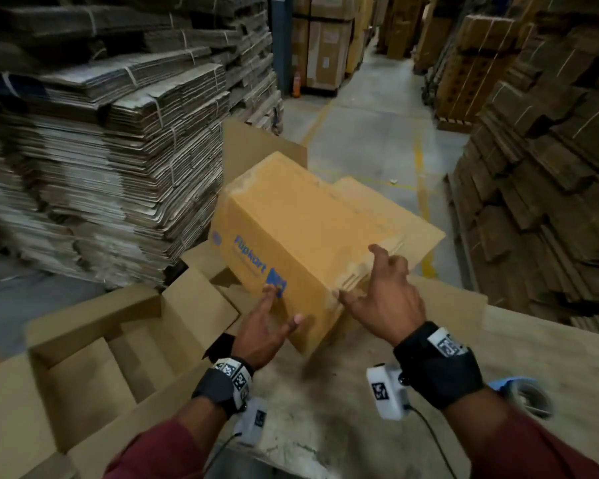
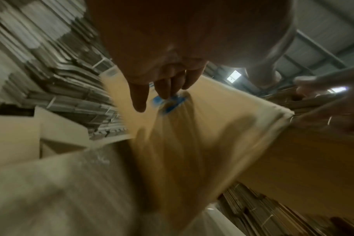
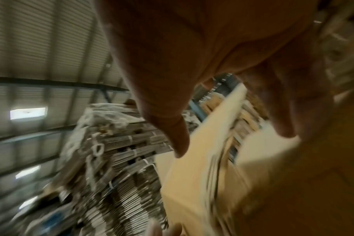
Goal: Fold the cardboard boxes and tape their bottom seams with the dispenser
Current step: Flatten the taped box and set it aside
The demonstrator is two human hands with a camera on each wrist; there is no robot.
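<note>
Risk, judged: box (image 1: 301,236) tilted off worktable (image 1: 550,344), braced by fingertips only; slip or tumble into open carton (image 1: 94,340) at left likely if pressure drops.

Left hand (image 1: 267,326): fingers extended, pressing printed side panel.

Right hand (image 1: 384,299): spread, fingers on top edge, nothing gripped.

Box: yellow-brown, blue print, erected; motion-blurred.

Tape dispenser (image 1: 522,397): idle on table near right wrist.

A warehouse aisle runs ahead over a grey concrete floor (image 1: 370,133) marked with yellow lines (image 1: 419,160). Tall stacks of bundled flat cardboard (image 1: 101,140) rise on the left, darker brown stacks (image 1: 540,167) on the right. Wrapped pallets (image 1: 325,46) stand far down the aisle. Overhead, a corrugated metal roof (image 3: 40,39) carries bright light panels (image 3: 27,113).
</note>
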